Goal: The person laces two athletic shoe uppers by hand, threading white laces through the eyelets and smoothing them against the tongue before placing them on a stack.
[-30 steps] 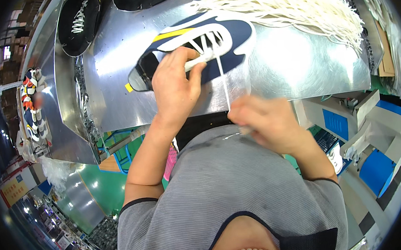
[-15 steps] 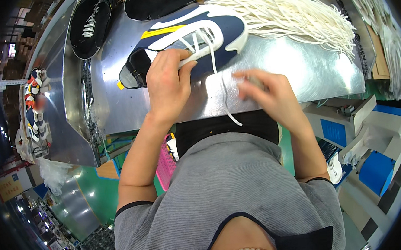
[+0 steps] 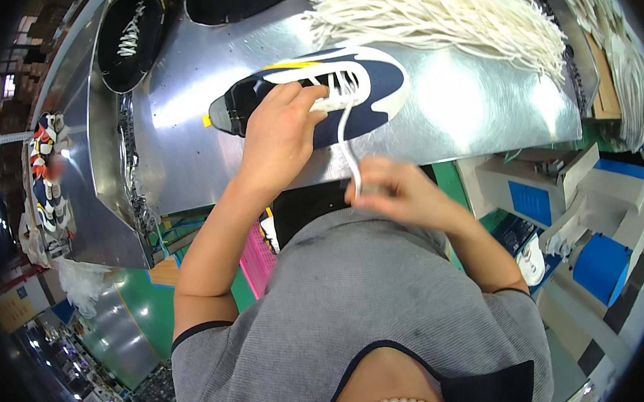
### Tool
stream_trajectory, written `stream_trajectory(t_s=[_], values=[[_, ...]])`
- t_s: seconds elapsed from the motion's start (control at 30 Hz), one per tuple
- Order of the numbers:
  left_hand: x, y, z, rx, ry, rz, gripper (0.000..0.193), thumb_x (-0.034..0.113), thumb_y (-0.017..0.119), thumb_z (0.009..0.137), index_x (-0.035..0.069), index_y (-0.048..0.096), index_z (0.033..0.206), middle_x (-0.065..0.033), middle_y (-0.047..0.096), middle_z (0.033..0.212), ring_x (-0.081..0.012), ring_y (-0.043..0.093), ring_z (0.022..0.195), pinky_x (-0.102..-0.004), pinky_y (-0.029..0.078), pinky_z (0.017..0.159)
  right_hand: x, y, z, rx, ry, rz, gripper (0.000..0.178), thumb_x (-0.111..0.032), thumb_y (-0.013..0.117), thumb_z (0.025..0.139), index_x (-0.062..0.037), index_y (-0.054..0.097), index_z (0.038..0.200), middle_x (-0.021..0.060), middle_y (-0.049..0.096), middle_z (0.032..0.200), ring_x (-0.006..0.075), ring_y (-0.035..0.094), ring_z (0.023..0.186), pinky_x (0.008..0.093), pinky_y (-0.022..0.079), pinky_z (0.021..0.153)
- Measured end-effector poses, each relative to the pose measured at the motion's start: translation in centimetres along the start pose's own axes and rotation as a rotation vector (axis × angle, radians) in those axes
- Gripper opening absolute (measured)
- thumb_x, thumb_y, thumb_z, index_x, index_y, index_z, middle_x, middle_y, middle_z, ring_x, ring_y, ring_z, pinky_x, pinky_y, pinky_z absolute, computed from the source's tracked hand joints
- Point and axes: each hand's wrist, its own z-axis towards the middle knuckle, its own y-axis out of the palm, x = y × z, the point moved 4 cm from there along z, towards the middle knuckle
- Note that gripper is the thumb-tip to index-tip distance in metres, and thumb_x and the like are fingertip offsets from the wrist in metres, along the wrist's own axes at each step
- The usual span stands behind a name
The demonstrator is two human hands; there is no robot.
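Note:
A navy and white shoe upper [image 3: 384, 77] with a yellow strip and a black heel collar lies on the metal table, its toe to the right. My left hand [image 3: 281, 133] is closed on it by the lace opening, thumb and fingers pinching the near edge. A white shoelace [image 3: 344, 143] crosses the opening in several rows, and one end runs from near the toe down over the table's front edge. At that end, my right hand [image 3: 403, 191], a little blurred, has its fingers closed on the lace in front of my body.
Behind the upper, a large pile of white laces [image 3: 444, 21] covers the table's back right. Black uppers [image 3: 128, 43] lie at the back left, one with white lacing. A pink basket [image 3: 257, 259] is below the table edge; blue and grey bins [image 3: 603, 267] stand to the right.
My right hand has come down toward my body and taken the loose lace end. The upper now lies flatter and slightly nearer, my left hand still on it.

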Motion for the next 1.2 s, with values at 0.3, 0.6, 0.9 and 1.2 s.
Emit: stream_trajectory(t_s=[0.3, 0.6, 0.9, 1.2], values=[[0.0, 0.2, 0.4, -0.172, -0.118, 0.069, 0.036, 0.018, 0.07, 0.087, 0.007, 0.064, 0.121, -0.0115, 0.06, 0.09, -0.0327, 0.06, 0.087, -0.0418, 0.048, 0.077, 0.9, -5.0, 7.8, 0.667, -0.064, 0.181, 0.011, -0.01, 0.071, 0.09, -0.0018, 0.071, 0.098, -0.0024, 0.061, 0.078, 0.0043, 0.048, 0.066, 0.0224, 0.04, 0.059], [-0.6, 1.4, 0.8, -0.019, -0.238, 0.061, 0.03, 0.03, 0.079, 0.078, 0.009, 0.07, 0.096, -0.007, 0.071, 0.092, -0.0291, 0.065, 0.084, -0.0393, 0.051, 0.077, 2.2, -5.1, 8.7, 0.744, -0.118, 0.188, 0.011, -0.007, 0.069, 0.09, -0.0005, 0.07, 0.099, 0.0031, 0.069, 0.087, 0.0054, 0.059, 0.074, 0.0231, 0.048, 0.066], [-0.3, 1.7, 1.0, 0.069, -0.103, 0.16, 0.024, 0.032, 0.075, 0.079, 0.01, 0.07, 0.086, -0.0068, 0.066, 0.078, -0.0283, 0.059, 0.07, -0.0402, 0.045, 0.068, 0.8, -4.8, 4.6, 0.623, 0.01, -0.043, 0.025, -0.014, 0.068, 0.093, -0.0013, 0.055, 0.111, 0.0134, 0.07, 0.085, 0.0229, 0.07, 0.074, 0.0316, 0.052, 0.067], [-0.8, 1.7, 0.9, 0.003, -0.171, 0.157, 0.027, 0.033, 0.076, 0.079, 0.008, 0.07, 0.088, -0.0067, 0.071, 0.088, -0.0284, 0.064, 0.079, -0.0373, 0.048, 0.074, 0.8, -3.3, 3.1, 0.472, 0.126, -0.294, 0.017, -0.012, 0.066, 0.093, -0.0013, 0.054, 0.098, 0.0171, 0.07, 0.084, 0.0311, 0.071, 0.078, 0.0374, 0.053, 0.065]])
